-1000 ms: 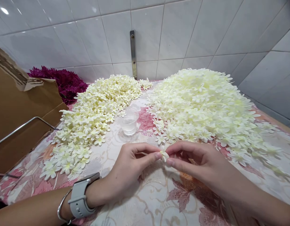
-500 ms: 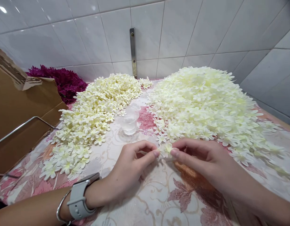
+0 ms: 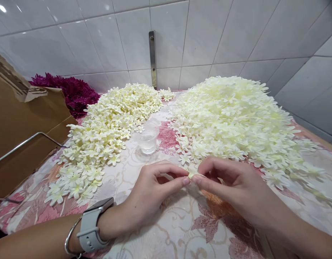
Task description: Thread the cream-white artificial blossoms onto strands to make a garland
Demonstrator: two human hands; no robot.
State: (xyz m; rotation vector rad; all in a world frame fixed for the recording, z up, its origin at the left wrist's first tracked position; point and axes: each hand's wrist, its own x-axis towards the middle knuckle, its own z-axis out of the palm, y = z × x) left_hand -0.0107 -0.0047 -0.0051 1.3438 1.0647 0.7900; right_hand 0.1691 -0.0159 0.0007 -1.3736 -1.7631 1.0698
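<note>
My left hand (image 3: 157, 189) and my right hand (image 3: 230, 180) meet near the middle of the table. Between their fingertips is one small pale yellow-white flower (image 3: 192, 170), pinched from both sides by thumb and forefinger. Part of the flower is covered by my fingers. Just beyond my hands lies a big heap of loose white flowers (image 3: 230, 115) on the right. A second heap of creamier, more cupped flowers (image 3: 112, 122) spreads on the left. Between the heaps stands a small clear plastic cup (image 3: 148, 142).
A patterned tablecloth (image 3: 155, 230) covers the table. At the left stands an opened cardboard box (image 3: 26, 129) with a metal wire handle (image 3: 23, 143) beside it. Behind the box are purple flowers (image 3: 74, 93). A tiled wall (image 3: 203, 32) with a metal bracket (image 3: 152, 57) closes off the back.
Half a second ago the flower was spread open between my fingertips; now my hands are closer together around it. The heaps and cup have stayed in place.
</note>
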